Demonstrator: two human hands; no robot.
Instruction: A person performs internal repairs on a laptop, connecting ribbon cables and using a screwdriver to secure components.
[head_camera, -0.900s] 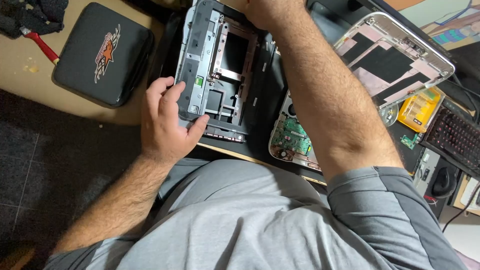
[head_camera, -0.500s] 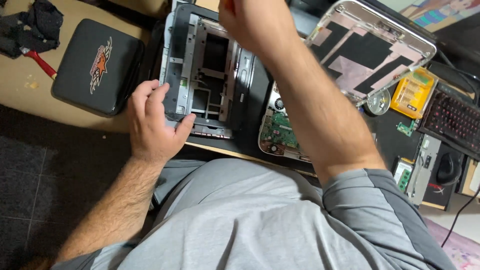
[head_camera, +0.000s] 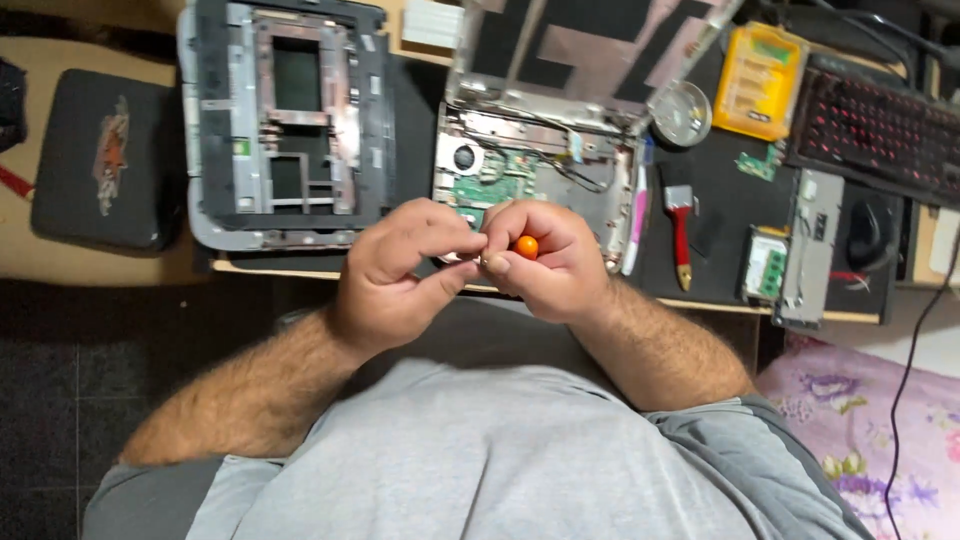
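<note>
With both hands met above the desk edge, right hand (head_camera: 553, 262) fingers pinch an orange-capped tool (head_camera: 526, 246); left hand (head_camera: 400, 272) fingertips close on its tip. Laptop base (head_camera: 530, 175) lies open, board exposed, frame (head_camera: 285, 125) already off; reassembly looks undone.

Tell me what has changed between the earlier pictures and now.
The left hand left the grey laptop frame; the right hand came down from above it. Both now meet at the desk edge, pinching a small orange-tipped object. The frame and the open laptop base stayed put.
</note>
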